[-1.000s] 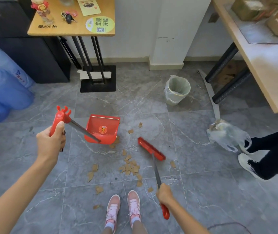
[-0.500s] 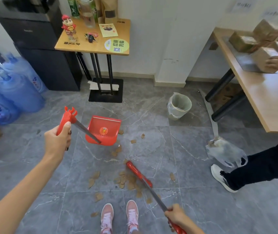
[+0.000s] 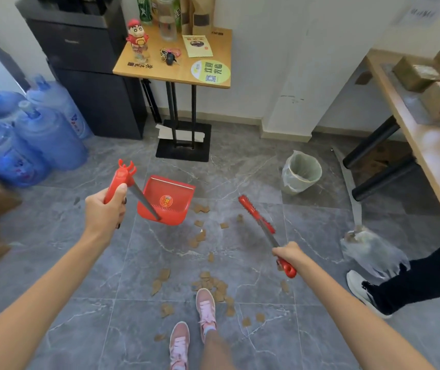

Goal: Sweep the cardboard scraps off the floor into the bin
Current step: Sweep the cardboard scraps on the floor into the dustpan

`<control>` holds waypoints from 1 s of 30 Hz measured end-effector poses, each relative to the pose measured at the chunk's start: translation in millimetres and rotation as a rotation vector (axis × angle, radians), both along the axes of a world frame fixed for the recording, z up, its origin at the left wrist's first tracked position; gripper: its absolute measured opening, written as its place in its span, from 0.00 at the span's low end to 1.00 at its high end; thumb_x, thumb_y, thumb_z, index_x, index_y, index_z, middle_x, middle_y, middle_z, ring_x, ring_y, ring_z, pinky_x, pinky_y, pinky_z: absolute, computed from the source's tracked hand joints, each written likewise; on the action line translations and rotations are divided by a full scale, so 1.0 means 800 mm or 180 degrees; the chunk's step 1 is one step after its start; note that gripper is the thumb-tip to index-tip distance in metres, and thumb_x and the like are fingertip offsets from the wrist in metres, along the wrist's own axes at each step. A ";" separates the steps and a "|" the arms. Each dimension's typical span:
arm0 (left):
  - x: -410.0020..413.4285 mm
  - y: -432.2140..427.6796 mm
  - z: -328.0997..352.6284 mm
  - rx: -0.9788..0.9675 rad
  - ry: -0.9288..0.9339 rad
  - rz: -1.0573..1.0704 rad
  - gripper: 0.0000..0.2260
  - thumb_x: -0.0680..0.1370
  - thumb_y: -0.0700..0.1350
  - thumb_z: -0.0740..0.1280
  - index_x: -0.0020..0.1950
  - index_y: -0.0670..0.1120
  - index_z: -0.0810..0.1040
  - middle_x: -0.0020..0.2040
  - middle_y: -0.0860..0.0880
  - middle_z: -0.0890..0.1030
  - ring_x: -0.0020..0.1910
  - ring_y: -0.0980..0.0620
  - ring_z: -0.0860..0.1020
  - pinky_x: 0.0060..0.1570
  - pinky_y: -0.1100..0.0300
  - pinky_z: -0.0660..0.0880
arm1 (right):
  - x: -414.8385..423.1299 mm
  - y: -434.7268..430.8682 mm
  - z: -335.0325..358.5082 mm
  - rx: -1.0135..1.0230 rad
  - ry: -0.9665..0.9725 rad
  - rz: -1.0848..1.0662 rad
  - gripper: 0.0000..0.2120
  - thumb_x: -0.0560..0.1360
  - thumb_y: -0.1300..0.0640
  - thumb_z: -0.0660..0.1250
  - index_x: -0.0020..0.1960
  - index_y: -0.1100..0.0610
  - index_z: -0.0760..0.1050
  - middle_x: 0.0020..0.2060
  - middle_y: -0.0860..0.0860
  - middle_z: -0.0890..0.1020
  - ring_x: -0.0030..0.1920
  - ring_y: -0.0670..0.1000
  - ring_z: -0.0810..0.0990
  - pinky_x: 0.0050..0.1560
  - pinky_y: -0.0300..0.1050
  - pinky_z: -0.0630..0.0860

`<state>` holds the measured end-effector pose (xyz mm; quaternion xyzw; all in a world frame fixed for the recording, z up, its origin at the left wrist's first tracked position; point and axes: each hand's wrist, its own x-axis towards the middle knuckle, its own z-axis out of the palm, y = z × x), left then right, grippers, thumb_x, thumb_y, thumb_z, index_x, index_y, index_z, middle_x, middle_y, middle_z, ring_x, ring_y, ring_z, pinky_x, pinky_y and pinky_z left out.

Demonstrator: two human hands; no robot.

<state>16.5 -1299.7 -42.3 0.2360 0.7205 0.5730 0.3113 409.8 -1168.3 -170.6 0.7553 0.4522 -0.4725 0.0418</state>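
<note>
Standing on the grey tiled floor [image 3: 53, 249], the person has two pink shoes [image 3: 206, 308] nearest, with cardboard scraps [image 3: 213, 285] clustered just beside the toes and more strewn farther out toward the dustpan. The right hand [image 3: 289, 253] has its grip curled round the red end of the broom [image 3: 256, 213] handle. The red broom head points away, to the right of the strewn scraps; whether its bristles touch the floor cannot be told. The left hand [image 3: 105, 209] has its grip wrapped round the red handle top of the dustpan [image 3: 168, 201], whose pan sits tilted just beside the farthest scraps. Beyond, well apart from the scraps, the lined bin [image 3: 301, 172] stands near the floor's far edge, by the wall's corner. Blue water bottles [image 3: 48, 137] stand along the far left edge.
</note>
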 end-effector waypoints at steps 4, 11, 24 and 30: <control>-0.011 0.023 -0.015 -0.0015 -0.0021 0.0236 0.17 0.81 0.45 0.62 0.33 0.43 0.66 0.18 0.57 0.63 0.17 0.59 0.59 0.19 0.70 0.55 | -0.031 0.075 -0.035 -0.0053 -0.0230 0.0373 0.05 0.69 0.66 0.59 0.34 0.63 0.67 0.24 0.58 0.72 0.26 0.55 0.73 0.25 0.42 0.69; -0.032 0.055 -0.036 -0.0124 0.0037 0.0501 0.17 0.81 0.44 0.61 0.33 0.43 0.66 0.18 0.55 0.62 0.16 0.59 0.58 0.22 0.62 0.49 | -0.069 0.114 -0.060 -0.0285 -0.0627 0.1212 0.08 0.76 0.67 0.57 0.38 0.64 0.67 0.29 0.57 0.73 0.22 0.51 0.73 0.16 0.41 0.68; -0.070 0.016 -0.035 -0.0063 0.0168 0.0479 0.16 0.81 0.46 0.61 0.34 0.43 0.67 0.20 0.56 0.62 0.18 0.58 0.59 0.22 0.61 0.51 | -0.056 -0.107 -0.112 -0.0753 -0.0789 0.1760 0.17 0.78 0.59 0.61 0.65 0.63 0.69 0.62 0.58 0.76 0.62 0.56 0.76 0.59 0.45 0.73; -0.081 -0.043 -0.023 -0.0005 0.0132 0.0281 0.17 0.80 0.46 0.62 0.33 0.43 0.67 0.18 0.53 0.64 0.17 0.59 0.59 0.19 0.69 0.56 | -0.059 -0.218 -0.083 -0.0870 -0.0653 0.1572 0.13 0.76 0.58 0.65 0.59 0.62 0.73 0.39 0.49 0.72 0.61 0.55 0.77 0.58 0.42 0.74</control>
